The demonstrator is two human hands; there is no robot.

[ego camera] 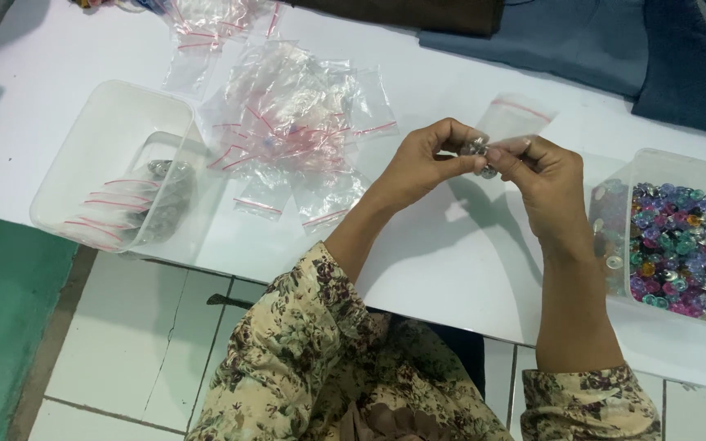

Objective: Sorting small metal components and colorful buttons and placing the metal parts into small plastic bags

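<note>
Up above the white worktop (451, 269), both hands meet around a small clear zip bag (510, 122) with a red seal strip. The left hand (426, 163) pinches a few small silvery pieces (477, 149) at the bag's lower edge, while the right hand (545, 184) grips the bag itself between thumb and fingers. What the pieces are is hard to tell, perhaps buttons or studs.

Left of the hands lies a loose heap of empty clear bags (288, 122), all red-striped. Farther left, a translucent tub (91, 155) holds filled bags. At the right edge, a second tub (680, 167), cut off by the frame, carries many bright round beads (684, 245) in pink, green and purple.
</note>
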